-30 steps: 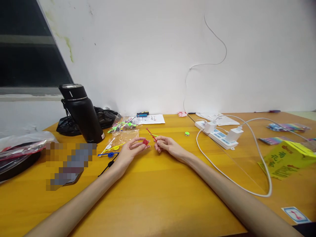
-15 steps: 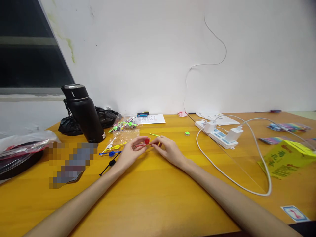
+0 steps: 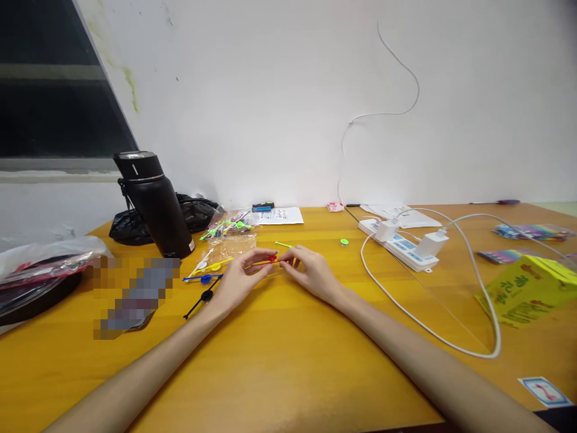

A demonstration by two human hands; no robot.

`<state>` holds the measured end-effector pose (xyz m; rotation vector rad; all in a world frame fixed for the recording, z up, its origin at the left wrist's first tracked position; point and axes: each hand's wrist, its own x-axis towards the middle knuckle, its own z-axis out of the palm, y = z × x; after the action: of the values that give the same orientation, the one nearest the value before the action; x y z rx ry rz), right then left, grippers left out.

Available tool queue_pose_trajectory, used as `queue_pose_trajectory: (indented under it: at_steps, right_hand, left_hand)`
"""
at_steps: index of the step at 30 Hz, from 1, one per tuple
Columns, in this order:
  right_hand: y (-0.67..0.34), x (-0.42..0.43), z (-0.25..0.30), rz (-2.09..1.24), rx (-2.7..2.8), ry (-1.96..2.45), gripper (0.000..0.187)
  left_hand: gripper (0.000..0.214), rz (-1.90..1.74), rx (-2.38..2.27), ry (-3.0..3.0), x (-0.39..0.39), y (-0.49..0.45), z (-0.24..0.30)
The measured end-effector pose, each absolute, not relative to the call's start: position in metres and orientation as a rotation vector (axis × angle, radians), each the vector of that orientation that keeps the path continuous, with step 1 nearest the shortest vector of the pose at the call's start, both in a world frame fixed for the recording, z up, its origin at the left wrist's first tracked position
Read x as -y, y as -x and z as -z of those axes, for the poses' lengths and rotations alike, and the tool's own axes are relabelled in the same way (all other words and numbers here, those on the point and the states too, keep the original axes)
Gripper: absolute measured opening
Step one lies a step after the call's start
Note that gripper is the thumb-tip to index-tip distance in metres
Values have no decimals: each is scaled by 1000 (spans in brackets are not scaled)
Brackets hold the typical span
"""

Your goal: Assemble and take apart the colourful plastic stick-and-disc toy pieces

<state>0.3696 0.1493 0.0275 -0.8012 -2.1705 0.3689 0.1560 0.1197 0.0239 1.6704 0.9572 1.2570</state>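
Observation:
A thin red plastic stick with a round piece on it is held above the table between my two hands. My left hand is closed around its left part, the fingers hiding much of it. At its right end, my right hand pinches the stick between thumb and fingers. Left of my left hand lie similar sticks with round middles: a black one, a blue one, a yellow one and a white one. Behind my hands is a light green stick.
A black bottle stands left, behind a pixelated flat object. Clear bags with coloured pieces lie at the back. To the right are a small green-topped disc, a power strip with a looping white cable, and a yellow box.
The red round piece has tilted from facing me to nearly edge-on. Both hands keep hold of the stick, and the view has shifted slightly.

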Motion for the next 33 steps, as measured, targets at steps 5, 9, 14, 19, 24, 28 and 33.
queue_pose_trajectory:
  at_steps: [5, 9, 14, 19, 24, 28, 33]
  right_hand:
    - [-368, -147, -29, -379, 2181, 793, 11]
    - [-367, -146, -29, -358, 2190, 785, 10]
    - [-366, -144, -29, -345, 2199, 776, 9]
    - [-365, -143, -29, -363, 2215, 768, 8]
    - [-366, -143, -28, -369, 2235, 775, 9]
    - [-366, -142, -28, -378, 2246, 784, 10]
    - [-365, -142, -29, -412, 2244, 776, 11]
  left_hand:
    - [26, -1254, -997, -1742, -116, -156, -28]
    - [24, -1255, -1023, -1809, -114, -156, -30]
    - [26, -1255, -1066, -1876, -114, -154, -32]
    - [33, -1213, -1081, -1873, -113, -152, -35]
    - [32, -1180, -1073, -1868, -114, -150, -36]
    - [32, -1164, -1062, -1863, -115, -149, -36]
    - [26, -1163, -1094, -1880, -115, -150, -36]
